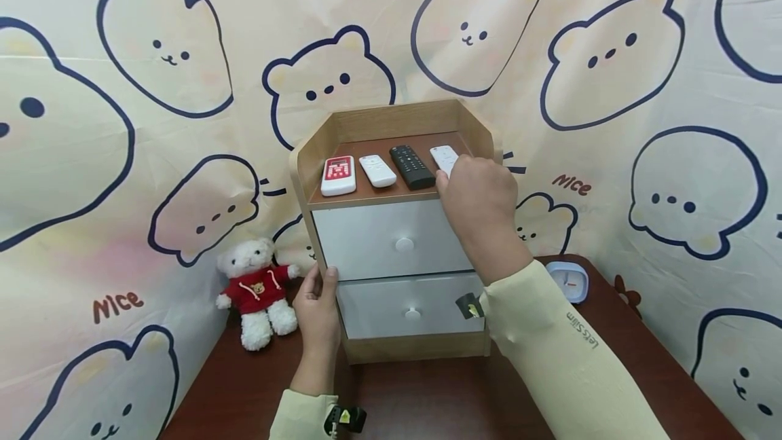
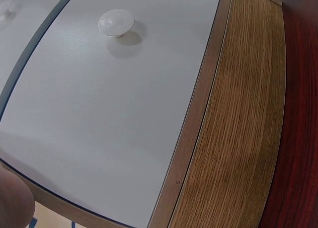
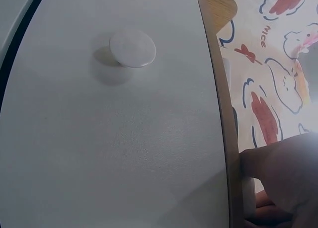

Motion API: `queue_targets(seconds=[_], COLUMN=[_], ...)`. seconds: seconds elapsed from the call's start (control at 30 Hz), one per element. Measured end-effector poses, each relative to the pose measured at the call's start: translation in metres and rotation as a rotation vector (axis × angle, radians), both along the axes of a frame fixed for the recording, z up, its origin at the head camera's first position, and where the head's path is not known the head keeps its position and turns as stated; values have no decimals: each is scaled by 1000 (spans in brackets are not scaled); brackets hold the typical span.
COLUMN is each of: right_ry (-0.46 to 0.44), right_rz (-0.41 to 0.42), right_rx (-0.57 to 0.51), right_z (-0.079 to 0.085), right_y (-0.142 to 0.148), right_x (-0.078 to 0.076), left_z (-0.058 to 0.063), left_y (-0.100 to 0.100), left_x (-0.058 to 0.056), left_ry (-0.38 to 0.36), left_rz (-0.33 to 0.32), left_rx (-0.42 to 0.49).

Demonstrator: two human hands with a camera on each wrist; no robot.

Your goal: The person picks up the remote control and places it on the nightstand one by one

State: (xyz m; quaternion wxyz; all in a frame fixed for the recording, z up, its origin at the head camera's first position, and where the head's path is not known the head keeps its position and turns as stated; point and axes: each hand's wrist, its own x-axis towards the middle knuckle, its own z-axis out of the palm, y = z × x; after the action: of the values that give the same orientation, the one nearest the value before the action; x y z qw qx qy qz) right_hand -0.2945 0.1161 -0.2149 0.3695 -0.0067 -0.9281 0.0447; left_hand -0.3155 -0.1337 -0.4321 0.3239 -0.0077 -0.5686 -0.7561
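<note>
In the head view, my right hand [image 1: 482,202] reaches over the front of a small wooden drawer cabinet [image 1: 400,353] and grips the white remote control [image 1: 444,157] at the right end of its top shelf. The fingertips are hidden behind the hand. Left of it lie a black remote control [image 1: 412,167], another white remote control [image 1: 377,171] and a white device with a red face [image 1: 339,176]. My left hand [image 1: 319,314] holds the cabinet's left side edge, its thumb at the front and its fingers along the outside.
Two white drawers with round knobs, an upper knob [image 1: 404,244] and a lower knob [image 1: 413,314], are closed. A white teddy bear [image 1: 256,290] in a red hoodie sits left of the cabinet. A small white clock [image 1: 568,281] stands on the dark red table [image 1: 421,399] at right.
</note>
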Motion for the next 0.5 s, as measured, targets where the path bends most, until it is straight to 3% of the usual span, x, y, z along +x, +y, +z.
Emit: queue_targets(seconds=[0.33,0.5], right_ry=[8,35], right_rz=[-8,32], right_rx=[13,-21], right_z=[-1,-5], right_y=[0,2], right_x=[-1,2], left_z=[0,0], left_y=[0,1], left_x=[1,-1], left_ry=[0,0], left_rz=[-7,-7], left_rx=[0,1])
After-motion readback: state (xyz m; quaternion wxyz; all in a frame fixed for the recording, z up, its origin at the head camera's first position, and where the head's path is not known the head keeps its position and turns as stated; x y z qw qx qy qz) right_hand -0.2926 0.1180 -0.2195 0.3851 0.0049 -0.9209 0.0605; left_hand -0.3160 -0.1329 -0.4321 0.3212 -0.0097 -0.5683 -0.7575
